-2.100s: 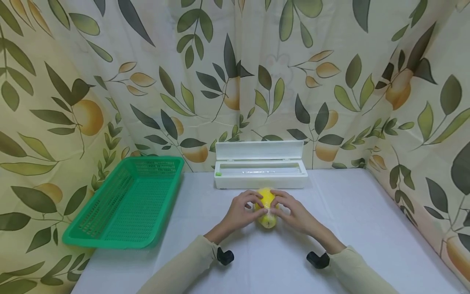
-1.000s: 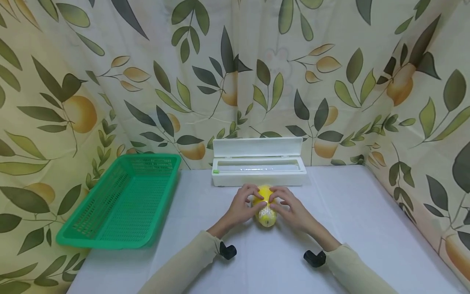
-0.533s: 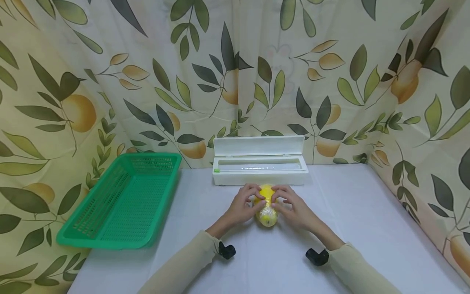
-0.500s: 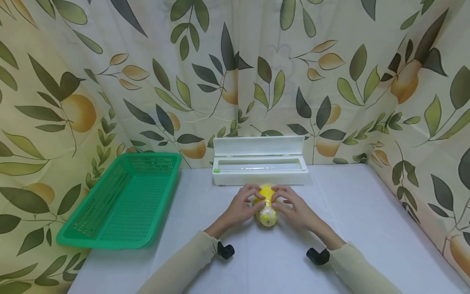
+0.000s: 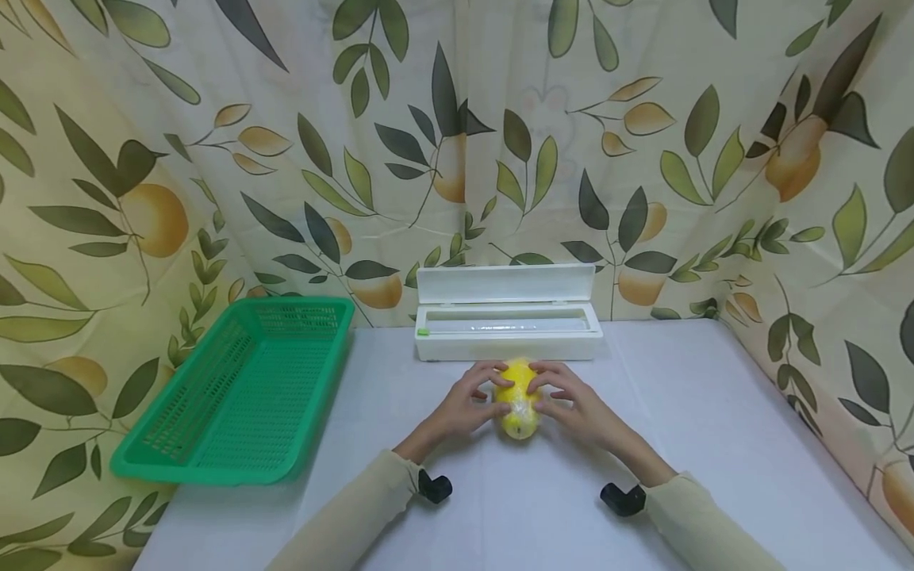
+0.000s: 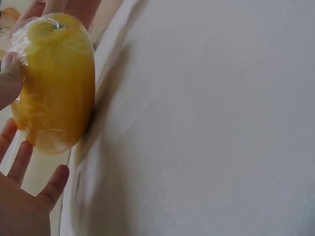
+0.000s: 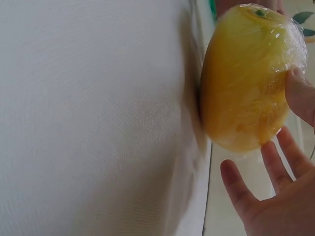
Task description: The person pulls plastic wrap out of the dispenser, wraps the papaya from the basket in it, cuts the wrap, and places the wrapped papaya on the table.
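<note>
A yellow oval fruit (image 5: 519,400), wrapped in shiny clear cling film, lies on the white tabletop with its stem end toward me. My left hand (image 5: 464,400) holds its left side, the thumb on the film and fingertips further along. On the right side my right hand (image 5: 574,404) does the same with curled fingers. In the left wrist view the wrapped fruit (image 6: 59,88) has the left thumb (image 6: 9,81) against it. The right wrist view shows the right thumb (image 7: 300,93) pressed on the crinkled film over the fruit (image 7: 246,83). The fruit's underside is hidden.
Behind the fruit stands a white cling film dispenser (image 5: 508,347) with its lid raised and a roll inside. A green plastic basket (image 5: 324,396) sits at the left. Leaf-patterned curtain (image 5: 493,174) surrounds the back and sides of the white table (image 5: 678,396).
My thumbs have moved apart from the middle of the fruit toward its sides, so more of its wrapped top shows. Basket and dispenser stay in place; the view has shifted slightly.
</note>
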A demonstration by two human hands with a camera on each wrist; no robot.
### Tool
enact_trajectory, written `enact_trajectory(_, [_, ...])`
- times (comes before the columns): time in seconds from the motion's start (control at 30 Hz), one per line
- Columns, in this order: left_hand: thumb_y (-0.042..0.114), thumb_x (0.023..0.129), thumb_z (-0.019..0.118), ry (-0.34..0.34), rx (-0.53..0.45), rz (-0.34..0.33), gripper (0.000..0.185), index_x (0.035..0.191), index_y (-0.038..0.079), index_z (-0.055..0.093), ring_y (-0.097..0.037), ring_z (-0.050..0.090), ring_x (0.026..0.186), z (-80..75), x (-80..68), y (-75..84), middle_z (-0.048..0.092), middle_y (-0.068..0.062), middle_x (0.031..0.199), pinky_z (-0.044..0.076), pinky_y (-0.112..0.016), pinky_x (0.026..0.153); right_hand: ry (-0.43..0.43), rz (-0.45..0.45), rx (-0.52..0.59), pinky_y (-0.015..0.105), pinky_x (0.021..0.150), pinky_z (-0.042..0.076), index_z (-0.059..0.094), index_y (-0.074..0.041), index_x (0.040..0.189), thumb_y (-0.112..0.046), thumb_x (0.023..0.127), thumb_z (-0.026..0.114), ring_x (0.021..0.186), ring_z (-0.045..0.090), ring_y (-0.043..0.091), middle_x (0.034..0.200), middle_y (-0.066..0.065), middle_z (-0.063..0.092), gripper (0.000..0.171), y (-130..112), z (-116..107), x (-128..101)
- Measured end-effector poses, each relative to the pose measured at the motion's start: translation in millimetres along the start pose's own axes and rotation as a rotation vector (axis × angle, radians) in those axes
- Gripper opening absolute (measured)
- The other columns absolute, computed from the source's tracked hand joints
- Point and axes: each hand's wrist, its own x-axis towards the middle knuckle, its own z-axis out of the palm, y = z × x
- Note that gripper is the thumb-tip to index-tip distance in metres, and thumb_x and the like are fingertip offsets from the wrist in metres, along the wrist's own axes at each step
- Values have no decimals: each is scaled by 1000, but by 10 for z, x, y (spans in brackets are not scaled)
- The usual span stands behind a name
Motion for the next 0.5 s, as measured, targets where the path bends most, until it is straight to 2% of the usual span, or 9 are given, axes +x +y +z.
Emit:
enact_trajectory(0.13, [20, 92, 79, 21, 9, 1, 24, 115, 14, 71, -24, 45, 137, 33, -6, 12, 50, 0, 148, 52, -51, 95, 5, 1, -19, 62, 95, 51, 66, -24, 109, -20, 96, 73, 136, 47, 42, 148, 13, 50, 15, -12, -12, -16])
enact_trajectory(0.33, [22, 93, 77, 34, 47, -28, 22, 113, 14, 72, -22, 46, 134, 36, 9, 107, 52, -1, 145, 52, -47, 95, -4, 9, -24, 66, 96, 49, 67, -23, 106, -19, 98, 70, 135, 47, 43, 147, 15, 51, 9, -51, -39, -5])
enact_trajectory(0.5, [24, 91, 80, 69, 46, -26, 22, 108, 11, 73, -22, 49, 128, 37, 57, 131, 55, -5, 137, 53, -48, 92, -1, 30, -55, 65, 97, 47, 64, -24, 103, -28, 91, 80, 137, 45, 42, 147, 14, 49, 21, -96, 6, 41])
